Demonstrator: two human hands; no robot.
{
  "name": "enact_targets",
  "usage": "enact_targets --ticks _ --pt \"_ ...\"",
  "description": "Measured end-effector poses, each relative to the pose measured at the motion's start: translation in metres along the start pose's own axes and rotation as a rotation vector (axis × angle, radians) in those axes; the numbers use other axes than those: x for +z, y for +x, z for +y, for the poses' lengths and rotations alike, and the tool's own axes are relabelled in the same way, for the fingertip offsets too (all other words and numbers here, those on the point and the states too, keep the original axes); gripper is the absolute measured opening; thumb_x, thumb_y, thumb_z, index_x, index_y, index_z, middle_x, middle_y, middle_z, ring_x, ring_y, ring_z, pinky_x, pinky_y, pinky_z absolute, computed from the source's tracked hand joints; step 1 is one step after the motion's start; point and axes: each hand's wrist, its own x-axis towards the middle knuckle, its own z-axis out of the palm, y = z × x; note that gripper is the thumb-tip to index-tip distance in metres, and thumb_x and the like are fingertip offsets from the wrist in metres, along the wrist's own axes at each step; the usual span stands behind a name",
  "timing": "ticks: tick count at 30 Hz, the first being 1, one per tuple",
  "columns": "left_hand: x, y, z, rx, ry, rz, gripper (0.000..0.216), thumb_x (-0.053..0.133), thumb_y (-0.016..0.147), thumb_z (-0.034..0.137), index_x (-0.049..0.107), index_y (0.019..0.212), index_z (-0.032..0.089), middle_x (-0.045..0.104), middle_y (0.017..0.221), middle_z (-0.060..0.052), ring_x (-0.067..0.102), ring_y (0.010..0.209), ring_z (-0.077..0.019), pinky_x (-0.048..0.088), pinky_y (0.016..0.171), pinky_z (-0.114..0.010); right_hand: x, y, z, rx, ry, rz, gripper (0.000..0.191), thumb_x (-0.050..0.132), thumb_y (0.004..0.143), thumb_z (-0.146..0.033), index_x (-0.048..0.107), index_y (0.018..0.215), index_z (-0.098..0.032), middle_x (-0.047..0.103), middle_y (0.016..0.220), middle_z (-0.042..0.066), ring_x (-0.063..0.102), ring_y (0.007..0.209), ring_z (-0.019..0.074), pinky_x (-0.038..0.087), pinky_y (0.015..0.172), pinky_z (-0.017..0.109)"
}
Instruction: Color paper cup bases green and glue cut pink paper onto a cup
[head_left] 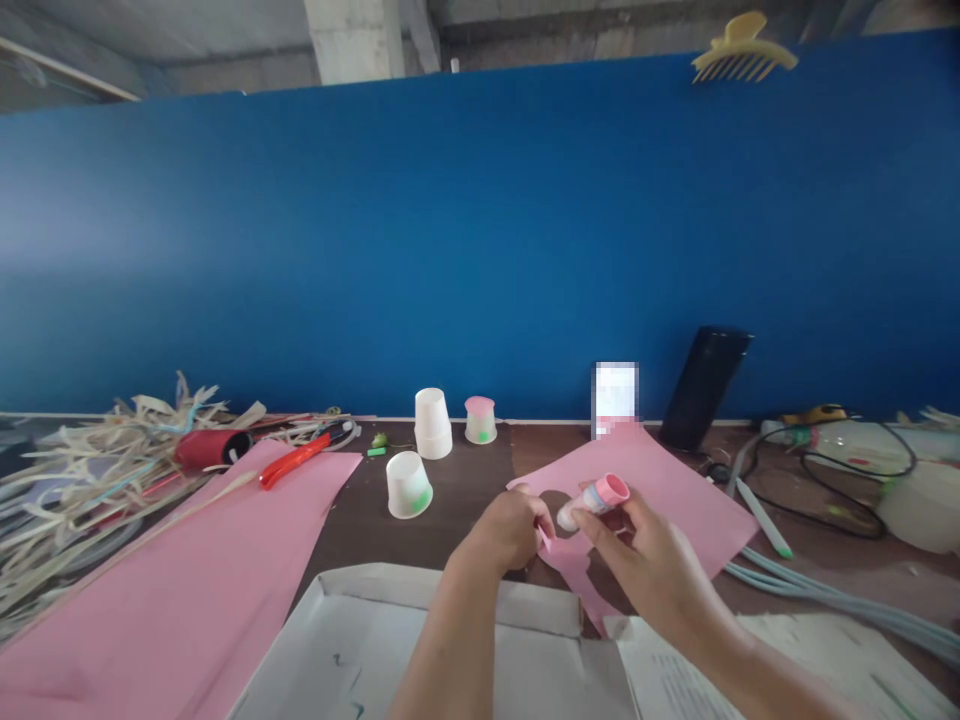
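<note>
My right hand (649,550) is closed around a glue stick (592,502), a white tube with a pink end that tilts up to the right. My left hand (514,528) pinches pink paper (667,475) at its near left part, beside a cut-out hole showing the dark table. Its fingertips are partly hidden. To the left, a white paper cup (407,487) with a green patch stands upside down. Behind it are stacked white cups (433,425) and another upturned cup (481,428) with a pink paper top and a green patch.
An open white cardboard box (375,640) lies nearest me. On the left are another pink sheet (187,580), a red-handled tool (294,462) and a heap of pale strips (97,490). A phone (616,395), black case (705,390), cables (832,595) and plastic bottle (862,445) stand or lie rightward.
</note>
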Motion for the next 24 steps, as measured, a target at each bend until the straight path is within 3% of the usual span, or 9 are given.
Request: enact_targets --ticks 4,8,17,24 --pt "0.0 -0.001 0.0 0.005 -0.009 -0.009 0.031 0.048 0.066 0.003 0.07 0.076 0.021 0.057 0.092 -0.003 0.055 0.076 -0.0122 0.043 0.07 -0.021 0.015 -0.001 0.023 -0.086 0.014 0.167 0.032 0.05 0.081 -0.048 0.058 0.097 -0.022 0.067 0.081 0.004 0.062 0.07 0.0209 0.047 0.065 0.032" --pt "0.001 -0.002 -0.002 -0.027 -0.011 -0.01 0.031 0.046 0.068 0.004 0.069 0.076 0.022 0.058 0.094 -0.002 0.055 0.077 -0.0122 0.042 0.066 -0.021 0.028 0.001 0.043 -0.129 0.078 0.23 0.026 0.051 0.083 -0.043 0.058 0.097 -0.022 0.066 0.089 0.008 0.061 0.081 0.0244 0.047 0.071 0.036" --pt "0.006 -0.002 -0.004 0.0 -0.039 0.045 0.028 0.045 0.067 0.005 0.068 0.073 0.02 0.057 0.09 -0.001 0.055 0.077 -0.0124 0.041 0.068 -0.022 0.038 -0.001 0.062 -0.218 0.016 0.183 0.023 0.052 0.082 -0.041 0.059 0.096 -0.025 0.065 0.094 0.01 0.059 0.087 0.0296 0.047 0.078 0.047" --pt "0.002 -0.005 0.001 -0.02 -0.002 0.023 0.03 0.042 0.07 0.004 0.067 0.076 0.02 0.057 0.092 -0.002 0.055 0.079 -0.0124 0.041 0.069 -0.021 0.035 0.002 0.06 -0.252 -0.072 0.154 0.021 0.047 0.085 -0.038 0.058 0.096 -0.024 0.064 0.091 0.009 0.059 0.083 0.0272 0.05 0.073 0.043"
